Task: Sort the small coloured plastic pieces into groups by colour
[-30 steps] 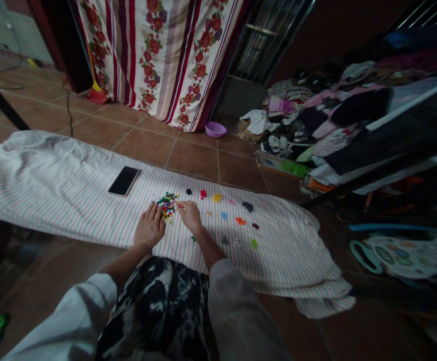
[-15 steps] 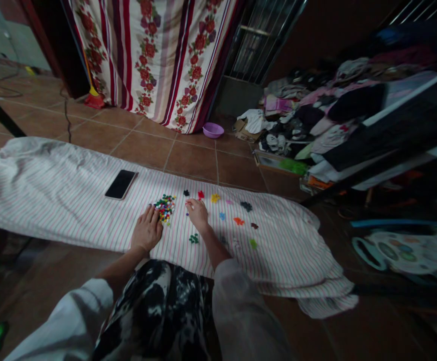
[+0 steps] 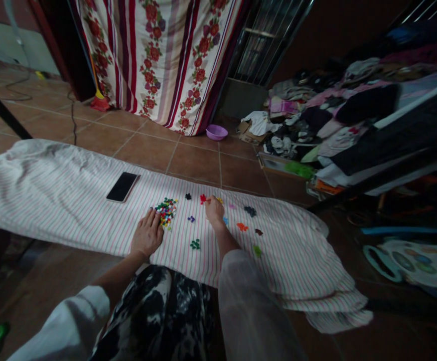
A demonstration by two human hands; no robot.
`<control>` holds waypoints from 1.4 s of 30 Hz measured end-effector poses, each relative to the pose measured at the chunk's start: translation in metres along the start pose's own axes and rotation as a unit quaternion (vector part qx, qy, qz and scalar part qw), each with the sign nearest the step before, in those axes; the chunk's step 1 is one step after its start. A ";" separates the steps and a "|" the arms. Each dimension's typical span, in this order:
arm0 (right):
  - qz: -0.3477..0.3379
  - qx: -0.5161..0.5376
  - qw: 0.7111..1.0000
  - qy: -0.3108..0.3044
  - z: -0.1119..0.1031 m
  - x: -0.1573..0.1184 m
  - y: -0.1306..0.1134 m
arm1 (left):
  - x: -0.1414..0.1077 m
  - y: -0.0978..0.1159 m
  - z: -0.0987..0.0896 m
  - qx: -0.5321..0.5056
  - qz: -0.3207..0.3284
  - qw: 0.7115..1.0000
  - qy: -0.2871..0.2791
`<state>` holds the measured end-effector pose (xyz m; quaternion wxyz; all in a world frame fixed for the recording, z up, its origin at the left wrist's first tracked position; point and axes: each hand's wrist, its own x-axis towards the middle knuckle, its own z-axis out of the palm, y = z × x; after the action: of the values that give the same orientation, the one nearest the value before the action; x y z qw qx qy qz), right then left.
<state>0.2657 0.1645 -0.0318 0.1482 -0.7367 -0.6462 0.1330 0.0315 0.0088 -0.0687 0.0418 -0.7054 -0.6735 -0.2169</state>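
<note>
My left hand (image 3: 147, 233) lies flat on the striped cloth (image 3: 71, 200), its fingertips at the edge of a mixed pile of small coloured pieces (image 3: 167, 211). My right hand (image 3: 214, 209) is pinched beside the small red group (image 3: 203, 199); whatever its fingertips hold is too small to make out. Around it lie sorted groups: black (image 3: 188, 196), purple (image 3: 191, 219), green (image 3: 195, 244), orange (image 3: 242, 227), dark grey (image 3: 250, 211), brown (image 3: 259, 232) and lime green (image 3: 257, 250). Yellow and blue pieces are partly covered by the right hand and wrist.
A dark-screened phone (image 3: 122, 187) rests on the cloth left of the pile. Beyond the cloth's far edge, a purple basin (image 3: 216, 132) stands on the tiled floor near a flowered curtain (image 3: 173, 60). Heaped clothes (image 3: 316, 115) fill the right background.
My right hand has moved right, from beside the purple pieces to the red group, uncovering the purple ones. My left hand stays by the pile. The view has shifted slightly.
</note>
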 end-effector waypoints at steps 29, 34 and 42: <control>-0.139 0.103 0.984 0.032 0.011 -0.004 -0.005 | 0.000 -0.001 0.001 -0.007 0.006 1.000 0.002; -0.220 0.097 0.970 -0.020 0.022 -0.012 -0.036 | 0.000 0.000 -0.001 0.001 0.006 1.000 0.001; -0.239 0.049 0.967 -0.069 0.041 -0.018 -0.072 | 0.000 0.001 -0.002 0.000 0.007 1.000 0.004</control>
<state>0.1820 0.1568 -0.0410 0.1662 -0.5418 -0.8050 0.1756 0.0321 0.0081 -0.0671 0.0457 -0.7094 -0.6682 -0.2196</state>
